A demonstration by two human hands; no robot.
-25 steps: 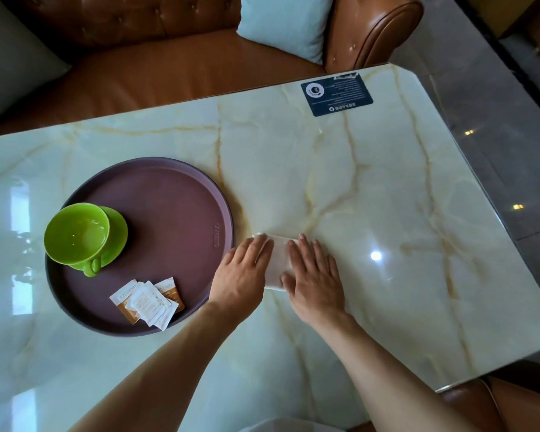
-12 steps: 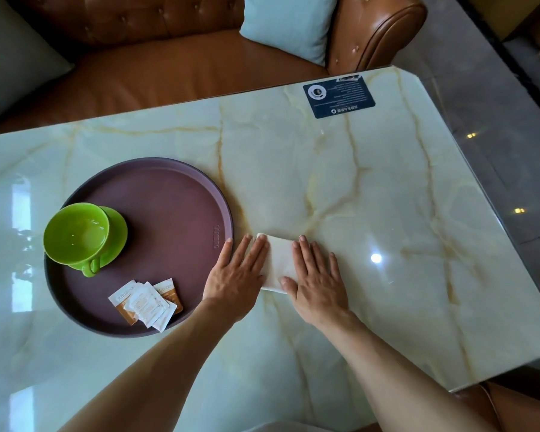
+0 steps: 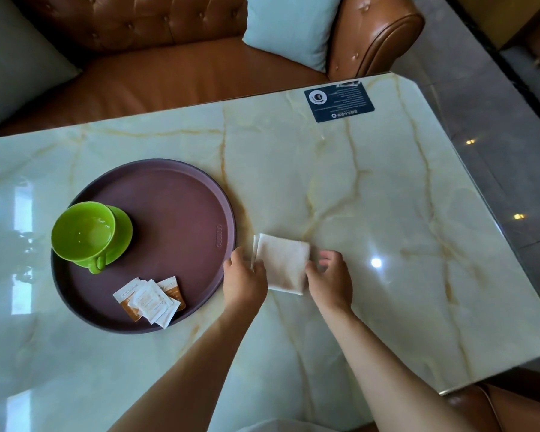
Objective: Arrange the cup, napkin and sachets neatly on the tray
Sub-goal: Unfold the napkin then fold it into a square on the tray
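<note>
The napkin, folded to a small white square, lies flat on the worktop just beside the tray's right rim, not yet on the tray. It is flanked by both hands so that it can be squared or lifted without the fold coming undone. The left hand is set at its left edge, fingers curled onto the layered edge where the folds show; whether that edge is actually pinched cannot be told. The right hand sits at the right edge with fingers loosely curled and apart, closed on nothing. On the tray, the green cup stands upright on its saucer at the left, handle turned toward the person, which leaves the middle and right of the tray bare. The sachets are laid in a loose overlapping fan near the tray's near rim, clear of the cup. The bare patch nearest the napkin is judged the likely place for it. A dark card rests at the worktop's far edge, well apart from everything else.
</note>
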